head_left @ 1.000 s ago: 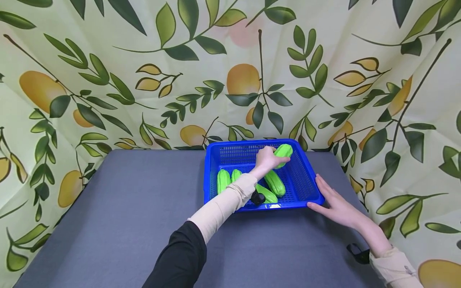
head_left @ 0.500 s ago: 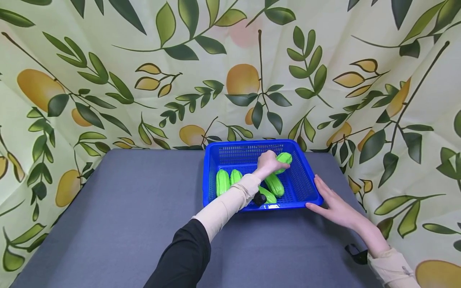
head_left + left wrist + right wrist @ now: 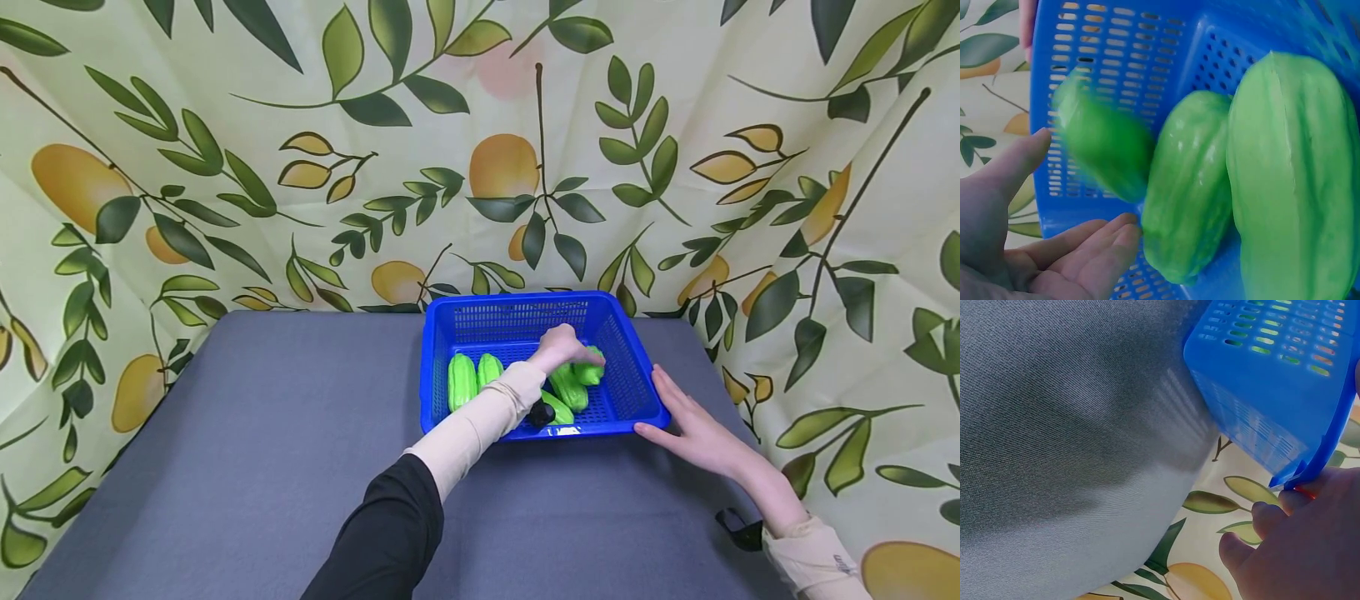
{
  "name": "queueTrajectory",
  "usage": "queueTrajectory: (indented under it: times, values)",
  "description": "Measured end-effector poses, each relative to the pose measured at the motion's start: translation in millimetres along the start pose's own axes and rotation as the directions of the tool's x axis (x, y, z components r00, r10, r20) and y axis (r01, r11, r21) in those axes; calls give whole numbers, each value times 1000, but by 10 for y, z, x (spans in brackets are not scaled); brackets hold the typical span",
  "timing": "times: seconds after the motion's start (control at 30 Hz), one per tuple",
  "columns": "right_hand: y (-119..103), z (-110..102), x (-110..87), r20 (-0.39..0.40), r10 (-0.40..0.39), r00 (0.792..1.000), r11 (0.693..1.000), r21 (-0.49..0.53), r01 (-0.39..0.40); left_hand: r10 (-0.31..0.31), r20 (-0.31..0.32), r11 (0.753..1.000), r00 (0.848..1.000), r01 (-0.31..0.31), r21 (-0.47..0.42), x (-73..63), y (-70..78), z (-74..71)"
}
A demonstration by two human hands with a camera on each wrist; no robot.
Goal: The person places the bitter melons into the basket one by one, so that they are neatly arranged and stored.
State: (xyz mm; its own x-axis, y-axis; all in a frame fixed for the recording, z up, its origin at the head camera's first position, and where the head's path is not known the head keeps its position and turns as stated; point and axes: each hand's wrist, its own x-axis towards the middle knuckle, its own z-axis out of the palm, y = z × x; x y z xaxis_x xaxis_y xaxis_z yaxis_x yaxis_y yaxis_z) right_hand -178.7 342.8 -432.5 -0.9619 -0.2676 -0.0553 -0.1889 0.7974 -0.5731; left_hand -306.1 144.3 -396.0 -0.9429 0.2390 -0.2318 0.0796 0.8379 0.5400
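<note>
A blue plastic basket (image 3: 433,333) holds several ridged green gourds. Over its right part my left hand (image 3: 561,346) reaches in, thumb and fingers spread. In the left wrist view, a blurred gourd (image 3: 1107,140) lies just past the fingertips (image 3: 1127,236), with a gap between it and the thumb. Another gourd (image 3: 1188,187) sits beside it, and a larger-looking gourd (image 3: 1294,181) fills the right side. My right hand (image 3: 701,429) rests at the basket's front right corner, fingers along the side rim and thumb at the front. In the right wrist view its fingers touch the rim.
Two gourds stand side by side at the basket's left, one a whole gourd (image 3: 462,383), the other partly behind my left sleeve (image 3: 480,417). The basket stands on a grey table (image 3: 315,433) near its back edge. A leaf-patterned cloth (image 3: 420,167) hangs behind and beside it.
My left hand has moved down into the basket with the gourd it held, and its fingers have come apart from it. The right hand keeps its place at the corner.
</note>
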Motion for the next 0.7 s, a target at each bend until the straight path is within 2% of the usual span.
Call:
queueTrajectory:
  times: [0.13, 0.27, 0.37, 0.47, 0.57, 0.63, 0.7]
  values:
    - [-4, 0, 1, 0, 1, 1000, 1000, -4, -1, 9, 50, 1000, 999, -9, 4, -17, 4, -6]
    - [-29, -4, 5, 0, 1, 1000, 1000, -8, -1, 39, 52, 999, 998, -38, -22, -25, -29, -67]
    - [-48, -3, 12, -2, -3, 1000, 1000, -13, 3, 88, 73, 995, 993, -84, -55, -19, -83, -164]
    - [-53, 2, 13, -4, -4, 1000, 1000, -16, 4, 166, 69, 981, 984, -158, -110, -47, -167, -292]
    - [-48, 4, 6, -5, -6, 1000, 1000, -11, 6, 264, 35, 951, 964, -254, -174, -98, -293, -440]
    - [-42, -2, -8, -9, -9, 1000, 1000, -9, 9, 316, -15, 918, 949, -310, -249, -135, -405, -532]
    - [-34, -17, -26, -14, -11, 1000, 1000, -8, 11, 355, -70, 871, 932, -357, -336, -165, -529, -616]
